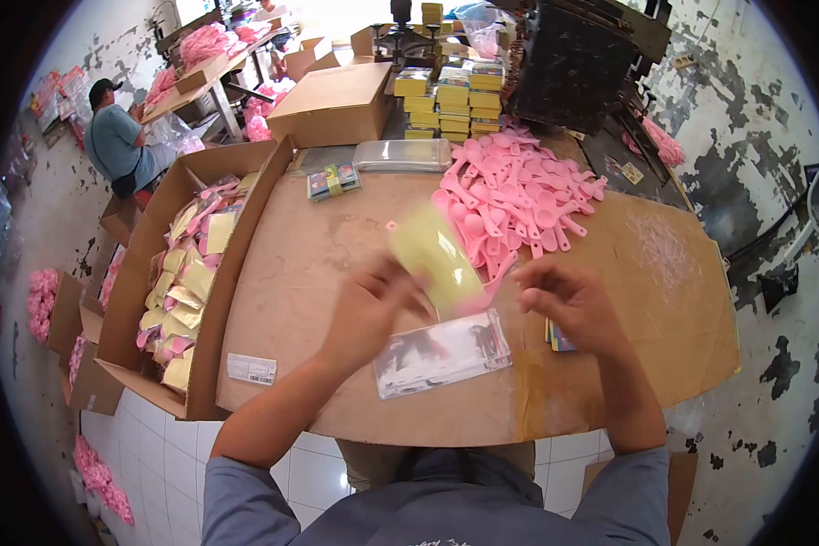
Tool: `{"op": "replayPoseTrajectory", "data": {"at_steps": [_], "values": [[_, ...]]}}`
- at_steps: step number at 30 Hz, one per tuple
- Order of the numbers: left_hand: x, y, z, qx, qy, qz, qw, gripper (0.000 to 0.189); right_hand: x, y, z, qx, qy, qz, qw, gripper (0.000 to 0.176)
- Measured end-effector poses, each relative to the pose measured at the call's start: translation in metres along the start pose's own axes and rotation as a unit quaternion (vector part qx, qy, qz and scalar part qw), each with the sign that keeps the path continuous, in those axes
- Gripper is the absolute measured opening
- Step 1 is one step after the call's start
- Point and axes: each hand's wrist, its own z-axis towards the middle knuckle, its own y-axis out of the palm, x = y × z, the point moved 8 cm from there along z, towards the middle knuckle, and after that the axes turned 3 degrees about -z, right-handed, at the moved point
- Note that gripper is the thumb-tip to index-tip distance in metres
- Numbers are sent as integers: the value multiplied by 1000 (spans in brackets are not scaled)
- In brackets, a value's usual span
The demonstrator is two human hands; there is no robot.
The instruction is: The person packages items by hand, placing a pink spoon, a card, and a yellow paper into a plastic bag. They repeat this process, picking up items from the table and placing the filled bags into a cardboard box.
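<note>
A pale yellow card in a shiny clear bag (439, 259) is held up over the table, smeared by motion, with my left hand (373, 305) closed on its lower left edge. My right hand (566, 300) is to the right of it, fingers loosely curled and apart, nothing visible between them. Below that hand, a small stack of printed cards (560, 338) is partly hidden. A pile of clear plastic bags (444, 355) lies flat between my forearms. Just beyond my hands spreads a heap of pink plastic spoons (510, 196).
On the left stands a long cardboard box (237, 300) of filled yellow-and-pink packets. A banded card bundle (334, 181), more clear bags (402, 155), a closed carton (332, 102) and stacked card bundles (453, 96) sit farther back. A person (116, 141) sits at the far left.
</note>
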Motion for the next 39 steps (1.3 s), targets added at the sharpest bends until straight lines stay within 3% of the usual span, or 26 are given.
{"op": "replayPoseTrajectory", "data": {"at_steps": [3, 6, 9, 11, 13, 16, 19, 25, 27, 30, 35, 39], "values": [[62, -50, 1, 224, 209, -181, 935, 45, -5, -39, -9, 49, -17, -110, 993, 28], [64, -70, 7, 248, 255, -249, 901, 43, -2, -76, -20, 93, 10, -234, 968, 29], [19, -47, 18, 122, 113, -43, 985, 40, 5, -96, -31, 88, 29, -396, 914, 32], [-21, -16, 19, -15, 6, 208, 978, 36, 16, -101, -39, 47, 62, -389, 918, 31], [-16, 27, 2, -92, 29, 384, 918, 31, 26, -99, -42, 9, 88, -364, 927, 30], [-25, 49, -12, -128, 172, 489, 846, 28, 40, -96, -47, -29, 107, -309, 945, 26], [-31, 47, -9, -140, 141, 452, 870, 31, 51, -100, -48, -26, 111, -275, 955, 22], [-40, 37, -2, -104, -12, 362, 926, 19, 59, -113, -47, 14, 108, -239, 965, 18], [-41, 40, -4, -122, 17, 402, 907, 17, 53, -112, -46, 26, 76, -245, 966, 17], [-36, 44, -8, -113, 59, 424, 897, 17, 35, -92, -43, -9, 52, -145, 988, 15], [-36, 47, -6, -116, 105, 433, 888, 15, -15, 2, -24, -187, -49, -160, 968, 12], [-35, 49, -6, -114, 150, 454, 871, 16, -6, 39, -22, -283, -109, -221, 927, 13]]}}
